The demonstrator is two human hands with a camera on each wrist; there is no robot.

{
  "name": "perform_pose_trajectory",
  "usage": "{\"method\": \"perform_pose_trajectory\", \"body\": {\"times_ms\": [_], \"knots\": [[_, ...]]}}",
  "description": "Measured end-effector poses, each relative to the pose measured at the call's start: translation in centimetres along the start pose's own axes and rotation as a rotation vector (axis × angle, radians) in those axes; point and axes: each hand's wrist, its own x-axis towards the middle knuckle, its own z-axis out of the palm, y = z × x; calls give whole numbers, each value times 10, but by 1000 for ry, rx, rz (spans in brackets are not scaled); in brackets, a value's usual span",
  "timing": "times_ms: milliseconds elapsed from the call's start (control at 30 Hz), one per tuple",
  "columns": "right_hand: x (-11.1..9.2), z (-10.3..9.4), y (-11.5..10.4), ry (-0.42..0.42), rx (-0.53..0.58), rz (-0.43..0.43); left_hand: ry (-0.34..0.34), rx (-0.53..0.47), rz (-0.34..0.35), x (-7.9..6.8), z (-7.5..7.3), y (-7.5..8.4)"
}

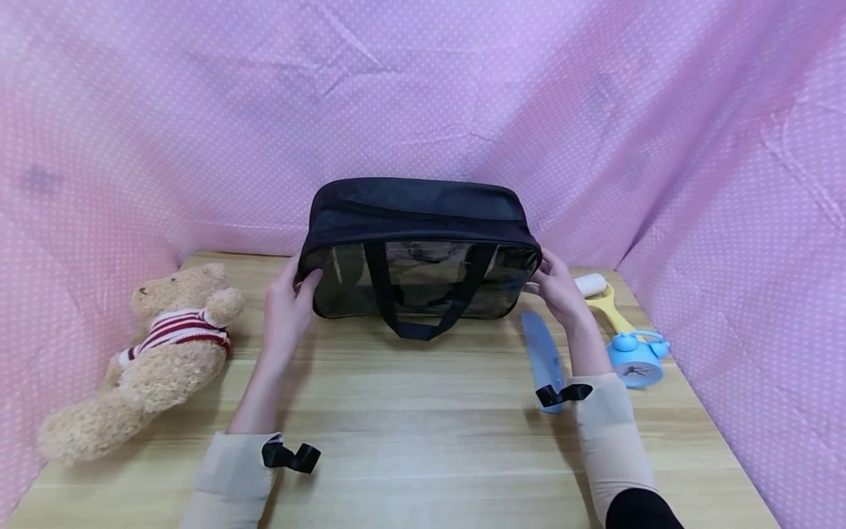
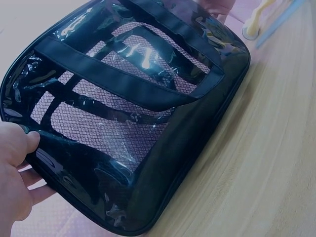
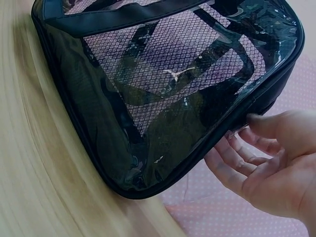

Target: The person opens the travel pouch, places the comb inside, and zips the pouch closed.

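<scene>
A black toiletry bag (image 1: 423, 209) with a see-through front panel stands upright at the back of the wooden table. Its zipped top faces up, and a black strap handle (image 1: 415, 330) hangs down the front. My left hand (image 1: 288, 305) grips the bag's left end, with the thumb on the front edge and the fingers behind. At the opposite end, my right hand (image 1: 558, 290) holds the side, its thumb by the zip edge and its bent fingers against the bag, as the right wrist view shows. Mesh (image 3: 163, 64) shows through the clear panel.
On the left lies a teddy bear (image 1: 175, 338) in a striped top. Near my right forearm lie a blue comb (image 1: 543, 360), a yellow-handled lint roller (image 1: 611, 308) and a blue alarm clock (image 1: 636, 360). Pink dotted cloth (image 1: 423, 95) encloses the table.
</scene>
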Motion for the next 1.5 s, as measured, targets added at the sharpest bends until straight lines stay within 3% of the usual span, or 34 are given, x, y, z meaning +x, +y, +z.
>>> {"method": "perform_pose_trajectory", "body": {"times_ms": [400,667,867,1233,1500], "knots": [[-3,-3,-6,106,-21,11,8,17,42,2,3,-1],[-6,-8,-11,214,21,-23,33,53,157,2,6,-3],[-7,-7,-16,313,52,-44,19,17,123,3,5,-3],[-8,1,-19,420,148,-83,18,31,107,1,4,-4],[-6,8,-30,448,138,-50,11,46,109,-1,-1,-5]]}}
